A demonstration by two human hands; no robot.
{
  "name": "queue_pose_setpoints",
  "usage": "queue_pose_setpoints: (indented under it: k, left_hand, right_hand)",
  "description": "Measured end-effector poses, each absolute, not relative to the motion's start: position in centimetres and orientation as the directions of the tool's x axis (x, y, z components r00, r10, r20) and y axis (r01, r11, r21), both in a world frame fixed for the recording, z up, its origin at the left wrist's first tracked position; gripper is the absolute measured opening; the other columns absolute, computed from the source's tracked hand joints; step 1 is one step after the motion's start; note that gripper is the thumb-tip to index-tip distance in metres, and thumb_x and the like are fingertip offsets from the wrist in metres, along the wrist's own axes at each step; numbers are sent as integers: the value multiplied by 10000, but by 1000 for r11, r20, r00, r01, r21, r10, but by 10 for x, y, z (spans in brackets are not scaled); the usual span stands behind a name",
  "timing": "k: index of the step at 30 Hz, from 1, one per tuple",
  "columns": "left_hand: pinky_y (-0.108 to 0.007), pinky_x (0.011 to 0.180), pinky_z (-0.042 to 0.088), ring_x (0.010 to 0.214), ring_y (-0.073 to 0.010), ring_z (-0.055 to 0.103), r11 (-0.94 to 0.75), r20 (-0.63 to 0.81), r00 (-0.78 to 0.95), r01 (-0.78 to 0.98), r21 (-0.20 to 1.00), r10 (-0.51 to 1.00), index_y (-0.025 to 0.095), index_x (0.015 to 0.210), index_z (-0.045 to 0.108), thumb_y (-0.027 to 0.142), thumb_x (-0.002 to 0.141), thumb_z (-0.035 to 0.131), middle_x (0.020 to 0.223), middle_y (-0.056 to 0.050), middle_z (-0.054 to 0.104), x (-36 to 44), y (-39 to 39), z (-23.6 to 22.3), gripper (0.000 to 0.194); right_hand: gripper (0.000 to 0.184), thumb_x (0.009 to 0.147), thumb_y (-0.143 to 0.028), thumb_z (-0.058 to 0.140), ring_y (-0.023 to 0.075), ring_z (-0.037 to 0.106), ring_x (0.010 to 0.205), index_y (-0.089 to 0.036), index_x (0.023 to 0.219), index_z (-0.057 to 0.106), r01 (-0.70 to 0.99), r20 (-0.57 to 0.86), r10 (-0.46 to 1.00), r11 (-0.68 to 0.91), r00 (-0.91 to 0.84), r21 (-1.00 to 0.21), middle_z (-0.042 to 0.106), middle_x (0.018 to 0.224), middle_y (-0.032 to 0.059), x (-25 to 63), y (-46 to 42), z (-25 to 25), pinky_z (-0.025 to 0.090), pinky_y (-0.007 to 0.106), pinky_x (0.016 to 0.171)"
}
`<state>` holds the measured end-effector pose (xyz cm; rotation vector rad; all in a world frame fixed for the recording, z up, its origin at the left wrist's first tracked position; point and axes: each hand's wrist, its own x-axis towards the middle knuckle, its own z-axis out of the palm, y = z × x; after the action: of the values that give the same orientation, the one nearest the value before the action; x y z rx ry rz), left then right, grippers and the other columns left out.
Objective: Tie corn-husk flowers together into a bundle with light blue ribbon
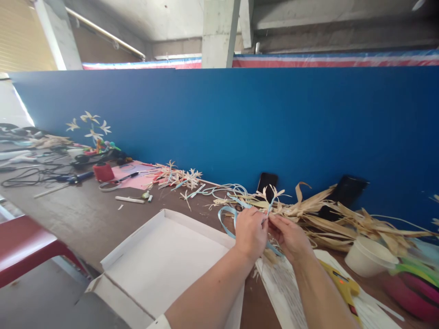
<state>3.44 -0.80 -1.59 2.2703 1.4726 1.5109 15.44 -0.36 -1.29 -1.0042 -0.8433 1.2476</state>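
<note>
- The flower [273, 194] is up between the two hands, over the table [82, 214]. Its pale petals point up and out, and its stem is wrapped in blue.
- The petals look thin and dry. They could snap or bend if a finger pushes on them.
- The blue wrap could come loose if the pinch on the stem goes slack, I think.
- The left hand [251, 230] is curled, not spread. Its thumb and finger tips seem to pinch the stem just under the petals.
- The right hand [288, 234] is bent in, with its tips close together on the same stem. I can't tell just how hard they press.
- A blue ribbon [223, 223] loops beside the left hand. It could snag if that arm pulls back.
- Dry leaves [356, 225] lie in a messy heap by the right hand. A sleeve or arm could drag them along.
- The white box [171, 256] is open under the left arm.
- A yellow tool [343, 285] is beside the right arm, and a bump could knock it.
- More flowers [192, 178] lie farther off, near the blue wall [274, 119].
</note>
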Motion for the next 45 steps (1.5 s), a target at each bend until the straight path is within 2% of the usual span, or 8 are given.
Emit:
queue_pose_setpoints:
  k: [6,11,15,19,23,29,34,45]
  left_hand:
    - [-270,756,416,818,-154,543,-518,602,-29,479,709,798,201,798,657,209,790,557,825,-26,615,37,-8,-16,101]
    - [-253,714,426,755,-135,559,-342,378,-90,271,900,922,181,734,660,217,732,590,824,-21,625,35,0,-15,78]
    - [-233,623,418,630,-121,540,-172,174,-11,107,979,985,152,723,653,269,729,576,678,-14,616,31,8,-16,141]
    - [-224,583,403,586,-112,522,-90,89,25,36,995,996,140,827,650,331,721,589,653,-10,604,30,12,-16,227]
    - [-239,605,408,625,-132,539,-23,17,44,138,990,999,154,966,649,332,612,697,720,-19,626,27,11,-15,399]
    - [-227,531,339,506,-92,423,-47,32,142,107,993,989,136,695,675,318,644,660,539,19,524,25,12,-17,190]
    - [-226,508,302,470,-78,364,-14,10,95,47,999,995,135,625,661,288,622,678,471,44,455,26,12,-16,154]
    - [-234,598,405,589,-114,505,-56,76,98,-193,980,992,130,638,680,265,599,685,598,-6,601,35,8,-16,140]
  right_hand:
    - [280,520,-331,810,126,585,613,-176,726,699,-295,-29,987,19,158,-955,672,669,8,155,0,-17,475,205,561]
    - [288,547,-370,789,131,556,560,-169,723,683,-207,-20,987,14,162,-978,625,589,-4,157,2,-22,456,233,535]
    - [307,532,-367,790,124,539,547,-155,730,691,-156,-9,979,23,205,-987,618,588,-3,158,3,-23,445,233,527]
    - [265,542,-362,775,130,544,553,-169,705,694,-131,1,975,31,220,-991,633,608,-2,158,3,-22,442,233,522]
    - [254,541,-355,779,134,555,554,-183,711,698,-140,-13,980,15,200,-990,646,621,-3,157,2,-21,450,233,522]
    - [291,546,-380,778,153,580,566,-175,738,702,-89,12,981,30,191,-996,670,656,18,158,3,-23,468,252,532]
    - [328,531,-412,775,174,603,605,-178,749,702,-35,48,974,58,223,-998,680,690,25,160,4,-24,468,256,529]
    - [305,524,-364,798,127,565,629,-188,753,698,-183,-23,976,18,217,-983,664,687,-9,159,-1,-15,434,208,539]
